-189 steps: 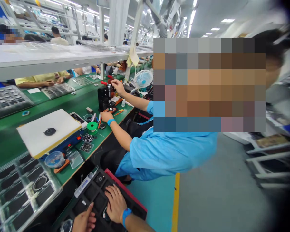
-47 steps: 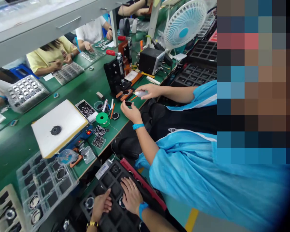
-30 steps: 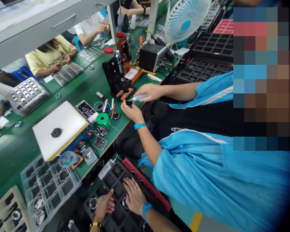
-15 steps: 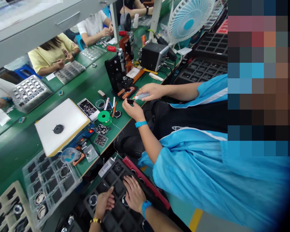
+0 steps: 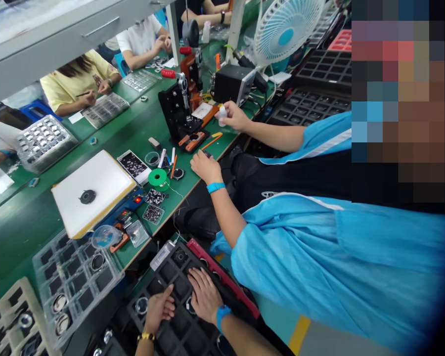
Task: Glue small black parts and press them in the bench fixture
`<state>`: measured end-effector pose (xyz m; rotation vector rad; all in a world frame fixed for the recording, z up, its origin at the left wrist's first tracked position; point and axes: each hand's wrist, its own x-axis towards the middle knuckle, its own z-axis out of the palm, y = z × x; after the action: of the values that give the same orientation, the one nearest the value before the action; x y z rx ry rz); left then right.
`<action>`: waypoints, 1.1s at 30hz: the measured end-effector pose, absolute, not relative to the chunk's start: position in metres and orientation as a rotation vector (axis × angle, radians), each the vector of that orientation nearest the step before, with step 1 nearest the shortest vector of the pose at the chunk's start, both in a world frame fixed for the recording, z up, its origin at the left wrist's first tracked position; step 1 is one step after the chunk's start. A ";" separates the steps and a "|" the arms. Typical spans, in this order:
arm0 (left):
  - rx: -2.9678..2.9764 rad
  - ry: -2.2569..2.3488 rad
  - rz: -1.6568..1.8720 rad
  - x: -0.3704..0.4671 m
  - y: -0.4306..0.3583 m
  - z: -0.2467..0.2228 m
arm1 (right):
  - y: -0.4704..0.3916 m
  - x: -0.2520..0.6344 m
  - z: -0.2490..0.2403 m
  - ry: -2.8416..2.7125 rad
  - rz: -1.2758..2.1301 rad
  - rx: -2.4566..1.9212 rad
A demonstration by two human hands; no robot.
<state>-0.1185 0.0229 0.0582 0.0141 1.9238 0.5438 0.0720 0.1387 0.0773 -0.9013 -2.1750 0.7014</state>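
My left hand (image 5: 160, 309), with a beaded bracelet at its wrist, hovers over or rests on a black compartment tray (image 5: 170, 273). Its thumb points up and away from loosely bent fingers, and no object shows in it. Beside it my right hand (image 5: 204, 295) lies palm down on the same tray, fingers stretched out, a blue band round its wrist. A round watch-like piece (image 5: 189, 305) sits partly under the edge of my right hand. Another ringed round piece (image 5: 141, 305) is left of my left hand, and a dark round one (image 5: 180, 255) fills a top compartment.
A co-worker in a blue jacket (image 5: 282, 257) sits at the green bench, holding a small bottle (image 5: 222, 116). A clear tray (image 5: 109, 284), a white-topped heating plate (image 5: 96, 188), a green spool (image 5: 158, 179) and a black press (image 5: 172, 111) stand nearby. A red tray edge (image 5: 230, 284) borders my tray.
The co-worker's far hand has moved back along the bench with the bottle, now upright, away from the other hand. An orange stick shows on the bench there. My hands have stayed put.
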 end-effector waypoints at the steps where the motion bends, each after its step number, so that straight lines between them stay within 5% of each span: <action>1: 0.016 1.925 0.544 -0.118 0.023 0.058 | 0.126 0.074 0.063 -2.187 0.640 -0.887; 7: 0.016 1.926 0.540 -0.118 0.024 0.058 | 0.110 0.078 0.017 -2.248 0.515 -0.876; 33: 0.007 1.918 0.547 -0.118 0.025 0.059 | 0.105 0.079 0.008 -2.288 0.563 -0.887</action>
<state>-0.1183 0.0246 0.0593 0.0071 1.9183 0.5465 0.0788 0.1051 0.0082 -0.8871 -2.2877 0.5627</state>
